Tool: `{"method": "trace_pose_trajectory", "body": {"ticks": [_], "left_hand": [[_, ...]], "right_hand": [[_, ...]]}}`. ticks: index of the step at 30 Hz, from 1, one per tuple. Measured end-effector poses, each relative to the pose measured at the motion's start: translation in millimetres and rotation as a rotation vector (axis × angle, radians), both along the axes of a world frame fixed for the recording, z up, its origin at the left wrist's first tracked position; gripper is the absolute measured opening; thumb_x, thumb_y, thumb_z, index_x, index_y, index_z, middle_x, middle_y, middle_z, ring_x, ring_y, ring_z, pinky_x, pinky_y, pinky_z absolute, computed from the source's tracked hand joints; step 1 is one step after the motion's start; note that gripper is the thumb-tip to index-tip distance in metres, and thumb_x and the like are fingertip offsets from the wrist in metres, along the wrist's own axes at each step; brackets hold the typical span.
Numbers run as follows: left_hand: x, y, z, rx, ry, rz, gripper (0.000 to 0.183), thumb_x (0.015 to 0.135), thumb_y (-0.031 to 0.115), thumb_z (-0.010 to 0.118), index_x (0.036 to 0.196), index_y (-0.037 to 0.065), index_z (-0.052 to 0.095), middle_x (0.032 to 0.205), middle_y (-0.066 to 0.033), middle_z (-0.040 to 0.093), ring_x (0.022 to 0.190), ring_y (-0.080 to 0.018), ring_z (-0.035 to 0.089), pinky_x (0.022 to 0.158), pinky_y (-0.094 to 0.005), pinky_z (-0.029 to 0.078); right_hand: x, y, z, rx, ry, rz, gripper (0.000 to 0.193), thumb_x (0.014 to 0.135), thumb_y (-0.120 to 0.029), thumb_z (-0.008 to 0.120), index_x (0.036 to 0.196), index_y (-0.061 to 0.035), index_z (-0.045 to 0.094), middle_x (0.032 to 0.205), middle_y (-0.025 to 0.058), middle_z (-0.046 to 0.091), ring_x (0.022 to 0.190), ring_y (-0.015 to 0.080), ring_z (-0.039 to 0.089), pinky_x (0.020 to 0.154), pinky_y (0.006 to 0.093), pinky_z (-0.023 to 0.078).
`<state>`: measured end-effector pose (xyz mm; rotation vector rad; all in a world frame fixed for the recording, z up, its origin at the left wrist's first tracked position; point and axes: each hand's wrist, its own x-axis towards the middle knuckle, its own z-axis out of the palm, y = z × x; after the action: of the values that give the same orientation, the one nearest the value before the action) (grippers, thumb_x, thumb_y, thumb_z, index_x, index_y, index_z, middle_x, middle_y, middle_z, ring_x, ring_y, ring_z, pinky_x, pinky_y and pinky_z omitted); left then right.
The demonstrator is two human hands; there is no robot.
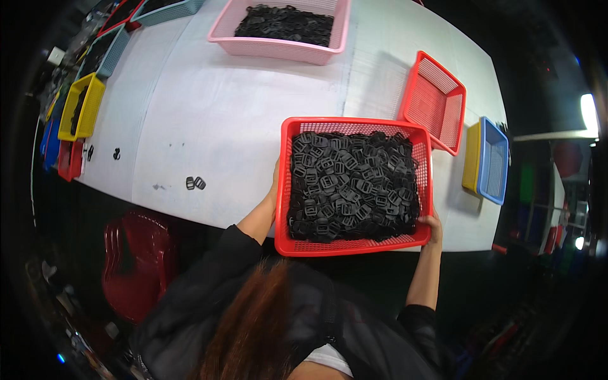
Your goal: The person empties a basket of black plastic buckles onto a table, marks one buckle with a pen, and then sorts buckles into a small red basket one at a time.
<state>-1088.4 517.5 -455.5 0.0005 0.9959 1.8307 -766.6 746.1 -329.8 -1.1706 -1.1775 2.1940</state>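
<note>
White tabletop [190, 120] spreads before me, with darkness past its near edge. My right hand [434, 227] is clamped on the lower right corner of a large red basket [354, 249], thumb over the rim, its other fingers mostly hidden by the outer wall. My left hand [276, 180] lies against the opposite wall, largely hidden, so I cannot tell how its fingers are set. My right forearm runs almost straight up from its dark sleeve; my left slants up and inward. Between my hands the basket overhangs the table's near edge, heaped with black buckles [354, 180]; whether its underside touches the table I cannot tell. Just beyond its upper right corner sits a smaller red basket [434, 101], and farther right a blue basket [494, 161]. Two loose buckles [195, 183] lie to my left. Farthest ahead stands a pink basket [278, 47] of black pieces.
</note>
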Motion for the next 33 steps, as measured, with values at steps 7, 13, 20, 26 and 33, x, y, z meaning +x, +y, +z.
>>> {"method": "trace_pose_trajectory", "body": {"ticks": [7, 13, 20, 26, 33], "left_hand": [[62.5, -24.0, 19.0, 0.060, 0.100, 0.109, 0.051, 0.102, 0.037, 0.039, 0.140, 0.004, 0.039, 0.141, -0.0114, 0.046, 0.124, -0.0240, 0.049, 0.102, -0.0414, 0.042], [-75.1, -53.0, 70.6, -0.008, 0.151, 0.068, 0.051, 0.101, 0.037, 0.040, 0.140, 0.004, 0.040, 0.140, -0.0117, 0.047, 0.123, -0.0241, 0.050, 0.101, -0.0413, 0.043], [-163.1, -87.1, 117.9, -0.131, 0.159, 0.129, 0.050, 0.101, 0.037, 0.040, 0.139, 0.003, 0.041, 0.139, -0.0121, 0.047, 0.122, -0.0241, 0.051, 0.101, -0.0411, 0.044], [-201.2, -77.2, 124.9, -0.163, 0.171, 0.077, 0.050, 0.101, 0.037, 0.040, 0.138, 0.003, 0.041, 0.138, -0.0124, 0.048, 0.121, -0.0242, 0.051, 0.100, -0.0410, 0.044], [-202.4, -122.9, 125.5, -0.253, 0.107, 0.123, 0.050, 0.101, 0.036, 0.041, 0.138, 0.003, 0.042, 0.137, -0.0127, 0.049, 0.120, -0.0242, 0.052, 0.099, -0.0408, 0.045]], "right_hand": [[75.4, -49.3, -18.2, 0.046, 0.076, 0.017, 0.082, 0.056, -0.003, 0.054, 0.136, 0.0041, 0.041, 0.120, 0.0139, 0.058, 0.106, 0.0267, 0.059, 0.094, 0.0363, 0.049], [-54.9, -78.6, 2.4, -0.088, 0.097, -0.029, 0.079, 0.057, 0.002, 0.051, 0.136, 0.0036, 0.042, 0.117, 0.0116, 0.059, 0.102, 0.0226, 0.059, 0.088, 0.0316, 0.050], [-146.8, -61.8, 58.0, -0.205, 0.087, 0.065, 0.076, 0.059, 0.005, 0.048, 0.135, 0.0055, 0.044, 0.115, 0.0107, 0.060, 0.097, 0.0192, 0.059, 0.084, 0.0278, 0.049], [-182.0, -54.4, 71.4, -0.309, -0.008, 0.076, 0.072, 0.059, 0.004, 0.048, 0.131, 0.0038, 0.049, 0.109, 0.0097, 0.060, 0.093, 0.0194, 0.058, 0.084, 0.0287, 0.049], [-226.6, -30.3, 76.5, -0.324, -0.040, 0.016, 0.076, 0.058, 0.005, 0.048, 0.134, 0.0033, 0.046, 0.113, 0.0095, 0.058, 0.096, 0.0186, 0.056, 0.084, 0.0282, 0.046]]}}
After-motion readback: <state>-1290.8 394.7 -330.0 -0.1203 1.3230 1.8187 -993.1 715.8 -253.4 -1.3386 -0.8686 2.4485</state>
